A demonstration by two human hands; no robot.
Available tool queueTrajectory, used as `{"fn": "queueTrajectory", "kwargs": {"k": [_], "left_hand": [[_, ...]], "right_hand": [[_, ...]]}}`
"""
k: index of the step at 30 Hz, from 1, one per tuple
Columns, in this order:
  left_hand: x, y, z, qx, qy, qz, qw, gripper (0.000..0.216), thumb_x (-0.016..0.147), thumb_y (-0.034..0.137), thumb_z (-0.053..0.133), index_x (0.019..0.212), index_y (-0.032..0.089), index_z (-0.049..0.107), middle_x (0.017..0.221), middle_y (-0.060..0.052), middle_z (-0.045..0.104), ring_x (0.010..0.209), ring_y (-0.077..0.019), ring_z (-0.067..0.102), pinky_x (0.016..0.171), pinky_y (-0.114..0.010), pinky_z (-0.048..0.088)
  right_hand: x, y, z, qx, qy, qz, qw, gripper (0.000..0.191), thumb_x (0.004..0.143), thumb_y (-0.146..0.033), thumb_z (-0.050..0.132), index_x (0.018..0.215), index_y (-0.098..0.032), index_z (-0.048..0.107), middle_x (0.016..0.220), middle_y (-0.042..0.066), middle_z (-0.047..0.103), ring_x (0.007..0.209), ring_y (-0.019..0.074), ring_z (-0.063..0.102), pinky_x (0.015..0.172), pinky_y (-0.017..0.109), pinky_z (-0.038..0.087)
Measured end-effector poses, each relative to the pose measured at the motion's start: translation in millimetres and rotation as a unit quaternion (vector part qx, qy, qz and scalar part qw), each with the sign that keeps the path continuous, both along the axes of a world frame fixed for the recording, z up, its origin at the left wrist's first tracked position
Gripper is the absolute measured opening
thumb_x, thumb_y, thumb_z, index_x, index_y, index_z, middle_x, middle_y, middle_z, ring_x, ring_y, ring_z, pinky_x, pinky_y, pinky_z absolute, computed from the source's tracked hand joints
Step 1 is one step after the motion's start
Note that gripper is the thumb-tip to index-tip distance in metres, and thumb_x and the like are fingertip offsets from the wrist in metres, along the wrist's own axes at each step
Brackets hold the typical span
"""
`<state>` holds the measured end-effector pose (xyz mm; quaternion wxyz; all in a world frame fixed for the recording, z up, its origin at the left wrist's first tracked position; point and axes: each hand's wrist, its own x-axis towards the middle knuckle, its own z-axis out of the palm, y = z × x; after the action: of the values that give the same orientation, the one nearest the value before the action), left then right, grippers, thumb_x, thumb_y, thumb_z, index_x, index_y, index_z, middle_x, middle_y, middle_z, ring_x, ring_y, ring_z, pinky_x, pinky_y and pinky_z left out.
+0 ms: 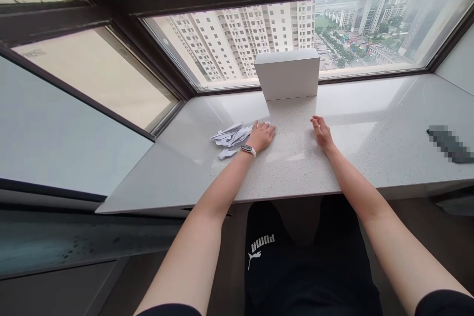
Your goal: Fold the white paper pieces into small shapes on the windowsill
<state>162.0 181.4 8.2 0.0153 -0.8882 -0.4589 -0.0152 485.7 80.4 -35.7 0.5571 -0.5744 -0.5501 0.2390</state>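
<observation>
A loose heap of cut or folded white paper pieces [231, 134] lies on the left part of the pale speckled counter. My left hand [262, 136], with a white-strapped band [249, 149] on its wrist, is palm down at the right side of the heap. Its fingers lie flat and slightly apart, and some paper is partly covered by it. My right hand [321, 131] is over the counter to the right, thumb side up, its fingers loosely bent. Nothing shows in it. A plain white box [288, 76] stands upright beyond both hands.
The pale counter [292, 173] ends at a front edge close to my legs. Dark-framed windows [237, 44] rise behind and to the left. A dark pixelated object [450, 144] lies at the far right.
</observation>
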Motion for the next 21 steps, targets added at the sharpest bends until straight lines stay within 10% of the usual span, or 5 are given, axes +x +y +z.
{"fn": "queueTrajectory", "kwargs": {"k": [8,21], "left_hand": [[-84.9,8.6,11.4,0.052,0.005,0.094,0.994,0.049,0.117,0.032,0.048,0.147,0.012,0.082,0.173,-0.027,0.071,0.174,-0.0426,0.055,0.156,-0.064,0.019],[-145.4,21.4,27.2,0.036,-0.114,0.141,0.983,0.015,0.103,0.035,0.065,0.103,0.024,0.075,0.150,-0.018,0.083,0.157,-0.0394,0.067,0.143,-0.055,0.048]], "right_hand": [[-0.6,0.4,-0.5,0.003,0.001,0.001,1.000,0.086,0.111,-0.101,0.043,0.152,-0.031,0.072,0.152,0.018,0.085,0.148,0.0403,0.076,0.128,0.065,0.062],[-9.4,-1.8,6.9,-0.019,-0.008,-0.008,1.000,0.069,0.117,-0.086,0.047,0.147,-0.029,0.073,0.138,0.016,0.090,0.133,0.0361,0.082,0.120,0.057,0.066]]}}
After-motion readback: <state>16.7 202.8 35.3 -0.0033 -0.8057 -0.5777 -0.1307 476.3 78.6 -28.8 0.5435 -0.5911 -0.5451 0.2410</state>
